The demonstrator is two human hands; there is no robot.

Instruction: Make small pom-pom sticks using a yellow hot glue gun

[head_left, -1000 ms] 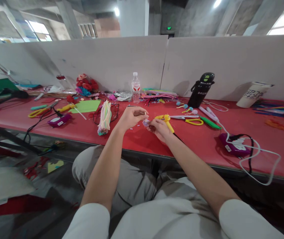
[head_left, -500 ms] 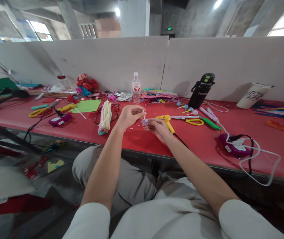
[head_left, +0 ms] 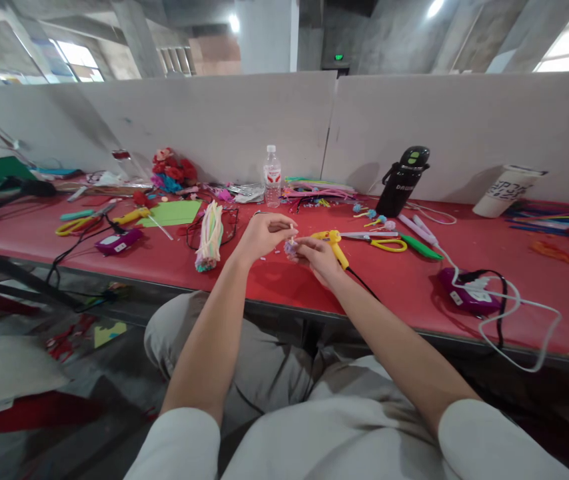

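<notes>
My left hand [head_left: 262, 235] and my right hand [head_left: 317, 256] meet above the red table [head_left: 284, 283], both pinched on one small purple pompom flower [head_left: 291, 248] with a thin pale stem. The left fingers grip the stem's top end; the right fingers hold the fuzzy head from the side. A yellow glue gun [head_left: 333, 244] lies just right of my right hand, touching or nearly touching it. Yellow-handled scissors [head_left: 379, 241] lie beyond it.
A bundle of pastel pipe cleaners [head_left: 209, 237] lies left of my hands. A water bottle [head_left: 272, 176], a black flask [head_left: 403, 180] and a paper cup [head_left: 508, 189] stand near the back partition. Purple power strips [head_left: 468, 293] with cables sit right and left. My knees are under the table edge.
The hands have stayed together on the small flower, shifting only slightly; the left fingers have rolled or adjusted their pinch on the stem.
</notes>
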